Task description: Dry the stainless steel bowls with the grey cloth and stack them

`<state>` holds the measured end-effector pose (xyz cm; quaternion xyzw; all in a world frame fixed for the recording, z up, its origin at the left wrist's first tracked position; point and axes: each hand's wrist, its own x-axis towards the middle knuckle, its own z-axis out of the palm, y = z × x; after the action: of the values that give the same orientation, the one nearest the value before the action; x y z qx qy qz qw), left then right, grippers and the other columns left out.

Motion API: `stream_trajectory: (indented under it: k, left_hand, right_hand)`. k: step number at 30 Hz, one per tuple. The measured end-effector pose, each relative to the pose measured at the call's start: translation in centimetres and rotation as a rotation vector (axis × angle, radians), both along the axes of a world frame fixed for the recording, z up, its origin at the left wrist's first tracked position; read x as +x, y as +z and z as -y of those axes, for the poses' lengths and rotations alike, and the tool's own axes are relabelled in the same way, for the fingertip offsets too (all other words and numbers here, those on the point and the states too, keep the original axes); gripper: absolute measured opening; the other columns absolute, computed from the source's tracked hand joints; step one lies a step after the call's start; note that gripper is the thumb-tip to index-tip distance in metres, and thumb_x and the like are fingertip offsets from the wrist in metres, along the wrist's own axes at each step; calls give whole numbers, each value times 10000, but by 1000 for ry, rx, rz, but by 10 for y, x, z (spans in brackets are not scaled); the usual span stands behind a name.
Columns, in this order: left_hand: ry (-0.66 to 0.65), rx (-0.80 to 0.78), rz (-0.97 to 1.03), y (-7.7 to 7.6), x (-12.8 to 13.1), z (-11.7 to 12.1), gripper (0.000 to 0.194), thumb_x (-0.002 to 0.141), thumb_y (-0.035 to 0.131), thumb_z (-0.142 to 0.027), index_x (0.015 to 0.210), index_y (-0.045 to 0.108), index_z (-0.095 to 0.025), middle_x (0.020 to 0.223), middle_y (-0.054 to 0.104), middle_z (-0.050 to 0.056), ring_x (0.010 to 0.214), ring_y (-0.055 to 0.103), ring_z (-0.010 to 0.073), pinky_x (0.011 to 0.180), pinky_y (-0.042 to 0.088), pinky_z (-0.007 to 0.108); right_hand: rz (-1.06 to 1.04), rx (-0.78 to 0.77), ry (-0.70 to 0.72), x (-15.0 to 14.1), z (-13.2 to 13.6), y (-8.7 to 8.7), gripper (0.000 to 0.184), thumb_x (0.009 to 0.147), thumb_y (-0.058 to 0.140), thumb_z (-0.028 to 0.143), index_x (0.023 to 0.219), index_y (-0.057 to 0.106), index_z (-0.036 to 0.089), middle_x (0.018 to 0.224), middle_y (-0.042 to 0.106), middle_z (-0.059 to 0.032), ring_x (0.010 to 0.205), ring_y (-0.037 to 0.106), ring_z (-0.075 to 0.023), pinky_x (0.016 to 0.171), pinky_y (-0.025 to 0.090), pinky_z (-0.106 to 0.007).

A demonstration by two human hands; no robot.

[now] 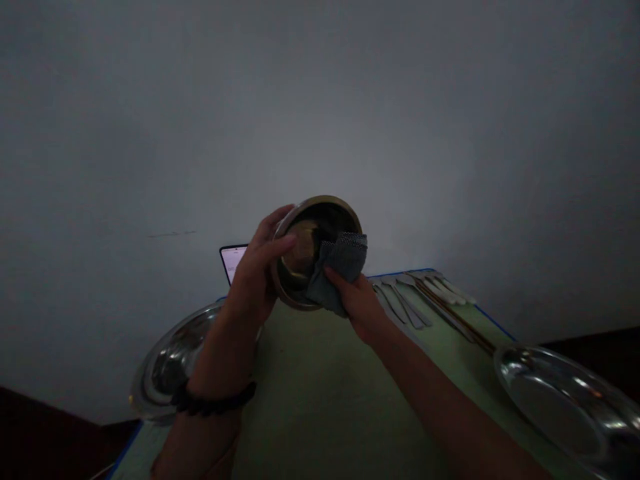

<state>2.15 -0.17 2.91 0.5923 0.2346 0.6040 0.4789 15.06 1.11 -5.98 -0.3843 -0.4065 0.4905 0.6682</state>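
Note:
My left hand (255, 270) grips a round metal bowl (320, 200) by its left side, the thumb over the rim and the fingers behind. The bowl is held up above the table, tilted so its inside faces me. In my right hand (363, 303) is a folded grey-blue cloth (340, 267), pressed against the lower right of the bowl's rim and inside. The cloth hides part of the bowl's interior, and most of my right fingers are behind it. A dark bead bracelet (213, 400) circles my left wrist.
A large metal basin (160, 360) stands at the left of the green table (320, 400). Behind my left hand a phone (233, 260) leans upright. Spoons and forks (405, 307), chopsticks (460, 320) and white-handled utensils (450, 290) lie at the right, near an oval metal tray (550, 407). A wall (320, 100) rises behind.

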Motion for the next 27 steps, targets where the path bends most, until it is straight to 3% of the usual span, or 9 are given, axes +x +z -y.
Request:
stream_trajectory:
  k: [2,5,8,10,15,19,23,27]
  left_hand:
    - [-92,-55,-96,1,-10,-1,402,762,624,-366,1137,643,-222,1060,719,80,1004,669,313,845,552,424]
    - [-114,-30,-368,-1,-17,0,376,768,650,-429,1073,704,-215,960,747,90,949,684,314,821,552,407]
    - [-65,100,-674,-4,-13,2,343,799,625,-442,1050,723,-230,995,747,75,924,684,287,813,541,385]
    - [-51,174,-765,-6,-9,2,335,819,605,-431,1059,719,-229,1024,742,77,918,683,277,814,535,372]
    - [-91,315,-697,-6,-7,0,339,855,576,-355,1169,670,-266,1102,723,68,1006,665,252,899,505,361]
    - [-42,334,-690,-3,-9,1,329,890,523,-374,1156,681,-261,1004,744,56,940,681,234,863,525,361]
    - [85,242,-685,0,-9,1,382,891,506,-451,1130,689,-216,886,746,41,834,681,216,741,542,323]
    - [295,200,-374,-3,-4,-7,389,869,520,-500,1054,707,-214,938,743,39,914,667,219,746,537,302]
  right_hand:
    - [235,90,-138,15,-2,4,453,646,752,405,1033,621,208,1055,702,-77,974,634,-237,866,479,-401]
    - [654,204,-301,39,0,18,352,641,740,380,906,583,209,843,677,-36,783,600,-219,703,457,-344]
    - [981,289,-341,48,9,31,202,682,674,320,769,519,222,705,592,10,644,520,-172,588,358,-281]
    - [1046,330,-354,47,13,35,162,691,632,266,746,485,227,681,558,23,614,491,-153,570,318,-269]
    - [933,310,-463,43,12,28,206,697,631,298,760,446,234,630,522,33,576,479,-148,547,295,-269]
    - [840,268,-514,44,6,20,263,703,662,385,774,457,236,621,539,34,556,478,-150,537,316,-272]
    - [650,219,-468,36,1,14,319,735,637,489,858,548,208,754,642,-33,701,577,-200,625,421,-309]
    - [346,157,-277,23,-5,6,376,774,594,466,1014,613,177,1025,686,-90,930,623,-236,802,477,-368]
